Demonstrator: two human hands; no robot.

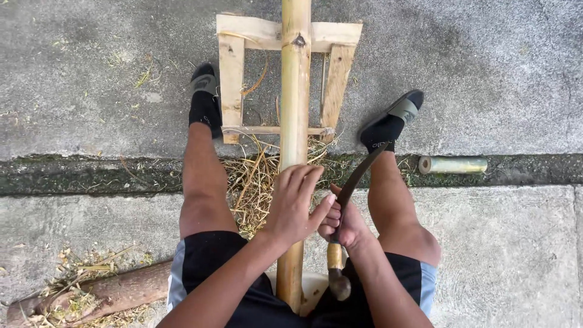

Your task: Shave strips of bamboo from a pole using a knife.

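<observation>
Left hand grips long yellow bamboo pole; right hand clenches curved dark-bladed knife, mid-shaving; next stroke needs steadying.

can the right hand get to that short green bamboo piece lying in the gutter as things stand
Probably not without leaning. The right hand is closed on the curved knife, and the short bamboo piece lies beyond the right leg, which sits between them.

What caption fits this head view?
Seated person's left hand grips a bamboo pole on a wooden frame; right hand holds a curved knife.
</observation>
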